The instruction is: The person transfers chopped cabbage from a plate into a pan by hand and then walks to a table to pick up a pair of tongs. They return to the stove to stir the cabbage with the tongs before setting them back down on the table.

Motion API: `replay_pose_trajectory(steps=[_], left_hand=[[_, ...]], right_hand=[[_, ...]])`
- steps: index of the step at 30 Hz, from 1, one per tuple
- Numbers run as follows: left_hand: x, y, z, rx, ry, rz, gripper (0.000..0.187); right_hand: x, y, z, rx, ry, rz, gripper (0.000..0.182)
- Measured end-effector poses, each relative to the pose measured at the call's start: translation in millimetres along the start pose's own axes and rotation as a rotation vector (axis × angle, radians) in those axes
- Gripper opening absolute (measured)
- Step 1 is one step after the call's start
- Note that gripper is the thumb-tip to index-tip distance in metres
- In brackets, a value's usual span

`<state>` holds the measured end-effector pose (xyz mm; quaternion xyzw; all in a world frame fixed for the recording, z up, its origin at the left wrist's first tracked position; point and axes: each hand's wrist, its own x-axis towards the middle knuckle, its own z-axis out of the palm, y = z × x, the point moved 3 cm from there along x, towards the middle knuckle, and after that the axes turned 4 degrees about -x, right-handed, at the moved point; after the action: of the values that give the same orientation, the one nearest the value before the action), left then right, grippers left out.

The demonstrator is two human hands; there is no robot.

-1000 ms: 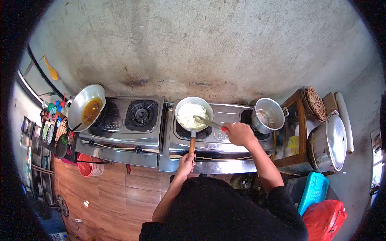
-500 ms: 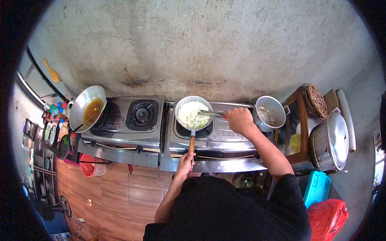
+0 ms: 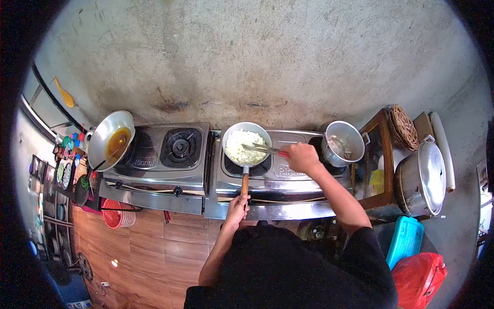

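My left hand (image 3: 237, 210) is wrapped round the wooden handle (image 3: 245, 184) of a small metal saucepan (image 3: 268, 138). The pan rests on the left burner of the right-hand stove and holds pale, chopped or shredded white food (image 3: 242, 143); its exact kind I cannot make out. In my right hand (image 3: 302, 156) are metal tongs (image 3: 266, 149) with red on the grip. Their tips reach over the rim into the white food. To the right of my right hand, a deep metal pot (image 3: 357, 135) stands on the other burner with liquid and pieces inside.
Left of me is a second stove (image 3: 191, 174) with a bare burner and a wok (image 3: 103, 135) of brown liquid. A large lidded pot (image 3: 409, 180), a wooden cabinet (image 3: 385, 170), a turquoise box (image 3: 404, 242) and a red bag (image 3: 419, 278) are on the right. A red basket (image 3: 123, 216) is below.
The tongs and my right hand have shifted slightly left, with the tips now nearer the middle of the food. My left hand keeps its hold on the handle.
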<state>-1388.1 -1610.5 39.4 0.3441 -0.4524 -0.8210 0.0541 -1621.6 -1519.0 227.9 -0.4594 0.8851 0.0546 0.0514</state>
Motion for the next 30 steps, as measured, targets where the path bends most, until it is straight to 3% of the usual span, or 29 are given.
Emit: replay_pose_trajectory(steps=[4,5,6,12,16,20,25,30], left_hand=[[-1,5,-2,-0.007,-0.002,-0.017,0.036],[-1,6,-4,-0.008,-0.002,-0.017,0.036],[-1,8,-6,-0.022,0.001,-0.025,0.035],[0,9,-8,-0.023,-0.005,-0.02,0.033],[-1,9,-8,-0.028,-0.004,-0.04,0.034],[2,7,-11,-0.028,-0.003,-0.018,0.034],[3,9,-15,0.007,0.001,-0.034,0.041],[3,8,-14,-0.002,-0.007,-0.037,0.037]], right_hand=[[-5,19,-9,-0.093,0.097,-0.037,0.02],[-3,24,-6,-0.136,0.098,-0.045,0.031],[-4,22,-11,-0.136,0.099,-0.042,0.031],[-2,-14,-16,-0.089,-0.044,-0.058,0.036],[13,-18,15,-0.027,-0.049,-0.039,0.027],[8,0,-2,-0.129,0.033,-0.003,0.016],[-1,4,-49,-0.151,-0.019,-0.008,0.02],[32,-2,-22,-0.159,-0.014,-0.008,0.031]])
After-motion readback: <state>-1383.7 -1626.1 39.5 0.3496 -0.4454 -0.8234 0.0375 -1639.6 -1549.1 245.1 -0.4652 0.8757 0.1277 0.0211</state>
